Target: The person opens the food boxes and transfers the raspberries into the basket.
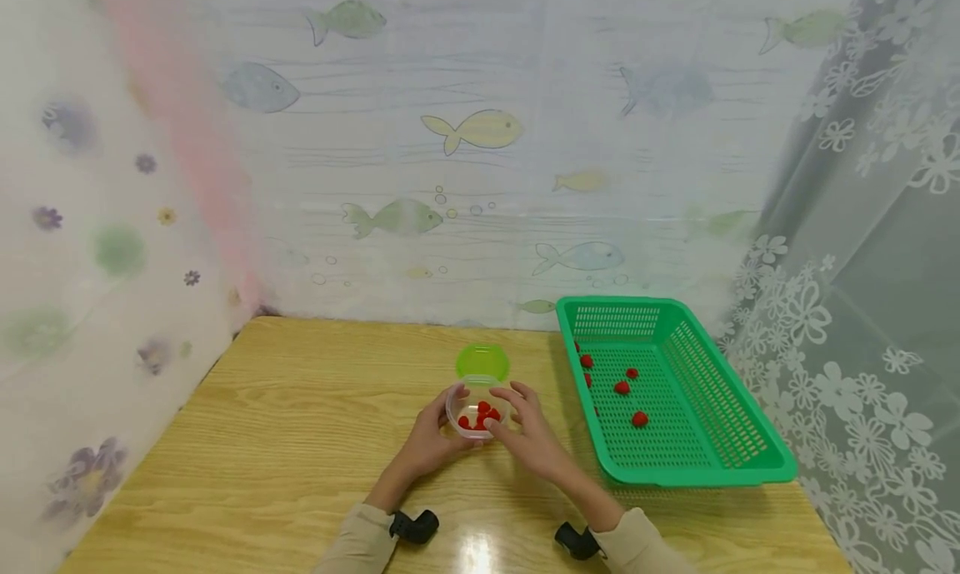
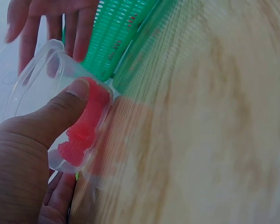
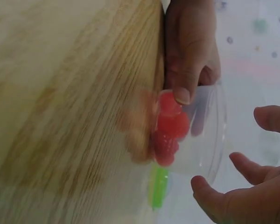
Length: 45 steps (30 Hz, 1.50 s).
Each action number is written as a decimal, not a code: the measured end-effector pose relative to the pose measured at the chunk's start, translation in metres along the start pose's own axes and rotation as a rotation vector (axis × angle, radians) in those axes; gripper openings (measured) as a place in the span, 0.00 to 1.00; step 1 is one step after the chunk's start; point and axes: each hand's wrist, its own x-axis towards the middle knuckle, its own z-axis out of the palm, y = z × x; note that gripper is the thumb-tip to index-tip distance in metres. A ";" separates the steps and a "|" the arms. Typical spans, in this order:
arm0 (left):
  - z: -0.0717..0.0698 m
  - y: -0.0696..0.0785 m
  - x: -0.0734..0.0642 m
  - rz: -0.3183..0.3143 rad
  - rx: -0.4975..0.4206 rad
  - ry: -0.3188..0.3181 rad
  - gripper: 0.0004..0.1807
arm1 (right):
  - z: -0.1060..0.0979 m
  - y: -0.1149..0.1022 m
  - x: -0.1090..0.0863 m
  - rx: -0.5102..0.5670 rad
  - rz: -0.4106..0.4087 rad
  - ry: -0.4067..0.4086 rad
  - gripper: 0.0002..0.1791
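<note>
A clear plastic container [image 1: 454, 407] with several red raspberries [image 1: 483, 414] at its bottom stands on the wooden table. My left hand [image 1: 435, 434] grips its left side; in the left wrist view the thumb [image 2: 60, 109] presses its near wall and fingers reach behind it. At its right side is my right hand [image 1: 534, 441], its fingers spread and relaxed. In the right wrist view that hand [image 3: 252, 191] has its fingertips beside the container's rim, pinching nothing. Through the clear wall the raspberries [image 3: 170, 123] show bumpy skin.
A bright green lid [image 1: 482, 361] lies just behind the container. To the right stands a green perforated basket [image 1: 705, 474] with several more raspberries [image 1: 622, 387] spread over its bottom. A fish-patterned curtain [image 1: 480, 249] hangs along the back of the table [image 1: 285, 441].
</note>
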 end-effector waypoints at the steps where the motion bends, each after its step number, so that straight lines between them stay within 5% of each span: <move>1: 0.000 0.000 0.000 0.003 -0.002 -0.001 0.50 | 0.002 0.001 0.002 -0.002 0.002 0.001 0.26; 16: -0.008 -0.008 0.000 0.015 -0.010 -0.045 0.50 | 0.014 0.012 0.039 -0.040 -0.022 -0.047 0.22; 27: -0.008 -0.011 0.001 0.038 -0.012 -0.036 0.52 | 0.022 0.016 0.061 -0.253 0.010 -0.098 0.22; 32: -0.007 -0.013 0.001 0.049 -0.013 -0.045 0.51 | 0.020 0.013 0.068 -0.364 0.021 -0.139 0.13; 36: -0.006 -0.013 0.001 0.039 -0.003 -0.047 0.52 | 0.018 0.012 0.069 -0.376 0.014 -0.172 0.04; 45: -0.007 -0.011 0.002 0.037 -0.017 -0.049 0.52 | 0.015 0.014 0.070 -0.434 -0.024 -0.180 0.09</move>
